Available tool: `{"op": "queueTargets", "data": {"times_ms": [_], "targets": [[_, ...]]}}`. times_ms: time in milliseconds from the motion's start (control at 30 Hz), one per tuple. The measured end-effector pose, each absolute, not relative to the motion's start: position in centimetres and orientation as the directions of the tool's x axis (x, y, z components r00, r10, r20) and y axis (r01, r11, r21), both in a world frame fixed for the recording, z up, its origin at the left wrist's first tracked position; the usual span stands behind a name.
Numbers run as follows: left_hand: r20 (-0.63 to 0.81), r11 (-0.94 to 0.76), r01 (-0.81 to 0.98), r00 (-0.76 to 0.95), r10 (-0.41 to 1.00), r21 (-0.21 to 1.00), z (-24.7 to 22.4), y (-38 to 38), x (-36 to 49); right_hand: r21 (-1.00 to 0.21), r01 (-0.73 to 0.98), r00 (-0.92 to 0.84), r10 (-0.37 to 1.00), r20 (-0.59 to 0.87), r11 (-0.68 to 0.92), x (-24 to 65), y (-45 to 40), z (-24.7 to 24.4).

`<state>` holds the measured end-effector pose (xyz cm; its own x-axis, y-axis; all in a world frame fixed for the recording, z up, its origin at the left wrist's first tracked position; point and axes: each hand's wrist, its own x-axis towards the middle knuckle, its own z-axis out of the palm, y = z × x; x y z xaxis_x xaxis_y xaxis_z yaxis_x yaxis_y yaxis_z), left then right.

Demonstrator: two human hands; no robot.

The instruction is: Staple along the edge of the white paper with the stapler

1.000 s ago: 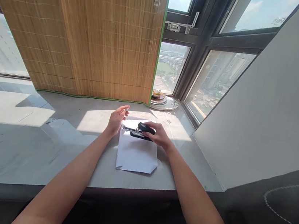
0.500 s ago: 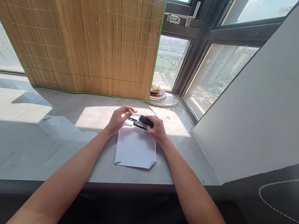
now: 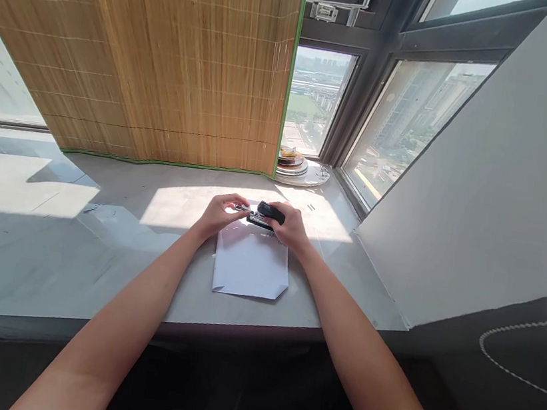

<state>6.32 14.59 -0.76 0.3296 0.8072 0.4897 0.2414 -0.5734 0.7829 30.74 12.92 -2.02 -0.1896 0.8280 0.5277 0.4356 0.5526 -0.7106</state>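
Two bare hands meet over a black stapler (image 3: 271, 213), which sits above the far end of a stack of white paper (image 3: 251, 266). The right hand (image 3: 293, 226) has its grip closed around the stapler's right end, the black top lifted away from the lower arm. Small pale marks show on the stapler's black body, too tiny to read as a brand or label. The left hand (image 3: 218, 214) is at the opposite end, thumb and fingertips curled in around a slim metallic part; whether that grip is clamped on it, or on some smaller piece, I cannot tell.

The paper lies on a pale, veined sill (image 3: 67, 279), its bottom side near the sill's front edge. The sheets' lower corners are bent or folded, and no writing can be made out on their broad white face.

In the sill's far right corner, beside the window frame (image 3: 377, 84), stands a stack of plates (image 3: 293, 166); the lowest bears a dark branching pattern. A green-edged bamboo blind (image 3: 186, 59) hangs along the far edge, left of the plates.
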Motion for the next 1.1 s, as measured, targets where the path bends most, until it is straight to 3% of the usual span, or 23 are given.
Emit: {"op": "queueTargets", "data": {"times_ms": [233,700,867,1100], "targets": [[0.488,-0.579,0.165,0.384,0.784,0.799,-0.5,14.3,6.3,-0.723,0.366,-0.199,0.808,0.554,0.586,30.7,12.7,-1.8],[0.512,-0.700,0.274,0.519,0.685,0.660,0.4,14.0,5.7,-0.713,0.387,-0.241,0.811,0.534,0.585,31.1,12.8,-2.0],[0.540,-0.712,0.283,0.492,0.682,0.642,0.8,13.7,5.5,-0.754,0.335,-0.230,0.825,0.516,0.565,32.1,12.7,-1.4],[0.497,-0.672,0.244,0.510,0.702,0.699,0.9,13.4,5.7,-0.784,0.302,-0.283,0.836,0.470,0.543,35.0,13.1,-0.3]]}}
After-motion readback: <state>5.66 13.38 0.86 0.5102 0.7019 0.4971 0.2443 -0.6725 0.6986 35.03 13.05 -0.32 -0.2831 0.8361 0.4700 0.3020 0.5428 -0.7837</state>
